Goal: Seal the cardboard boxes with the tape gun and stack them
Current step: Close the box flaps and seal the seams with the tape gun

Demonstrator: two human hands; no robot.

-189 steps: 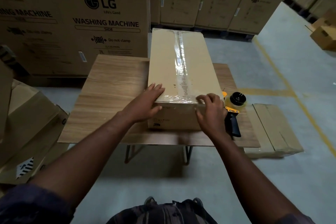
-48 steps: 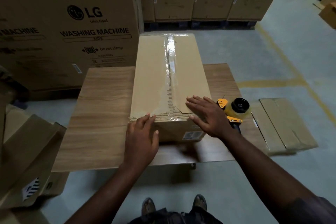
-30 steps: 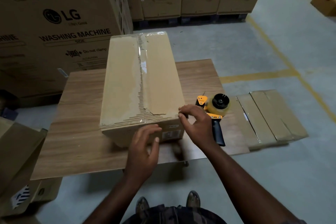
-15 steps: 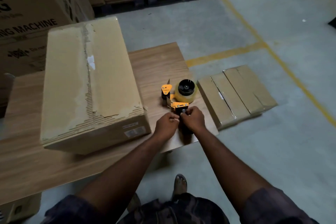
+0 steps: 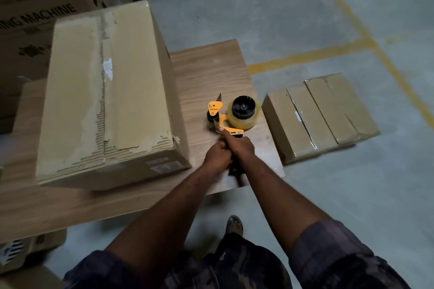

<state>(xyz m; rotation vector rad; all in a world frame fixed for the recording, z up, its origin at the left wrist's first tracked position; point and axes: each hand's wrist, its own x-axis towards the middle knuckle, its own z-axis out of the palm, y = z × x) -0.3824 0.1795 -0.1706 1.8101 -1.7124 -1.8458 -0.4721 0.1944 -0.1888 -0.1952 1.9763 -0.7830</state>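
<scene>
Nearest, the right hand [image 5: 242,148] was curled round the handle of the tape gun [image 5: 231,116], forefinger stretched along its yellow frame. The left hand [image 5: 217,153] was bunched against the same handle, touching the right; whether it truly gripped could not be told. The tape gun lay on its side near the right edge of the table [image 5: 211,70], not yet lifted.

Just left of it stood the large box [image 5: 105,91]. Its top seam showed torn paper and only a scrap of tape, so the sealing looked still to do, and the stacking after it.

On the floor beside the table lay a taped box [image 5: 319,117] with nothing on it. Beyond stood washing machine cartons [image 5: 35,7], close behind the large box, and a yellow floor line [image 5: 305,56].
</scene>
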